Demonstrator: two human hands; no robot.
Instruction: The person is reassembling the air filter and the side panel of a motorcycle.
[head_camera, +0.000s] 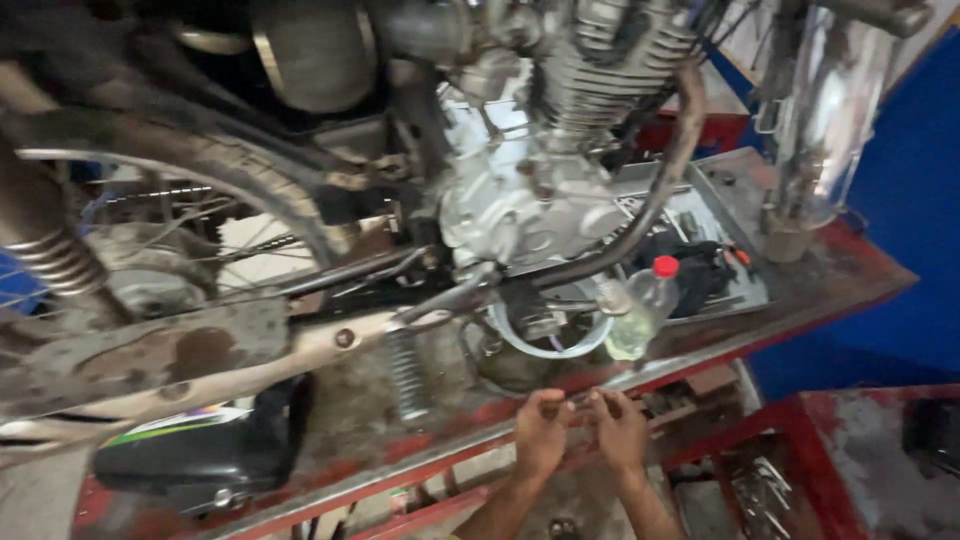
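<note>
My left hand (541, 436) and my right hand (620, 430) are close together at the near edge of a red metal workbench (420, 455). Between their fingertips they pinch a small dark part (580, 402); it is too blurred to tell what it is. Above the hands stands a motorcycle with its grey engine (520, 190) and a curved exhaust pipe (655, 190). A plastic bottle with a red cap (640, 310) holding yellowish liquid stands just beyond my right hand.
A ribbed footpeg (405, 370) hangs left of my hands. The rear wheel (200, 200) and a spring shock (55, 255) fill the left. A metal tray with tools (715, 225) lies behind the bottle. A chrome fork leg (815, 130) rises at right. A black-and-green panel (190, 450) lies lower left.
</note>
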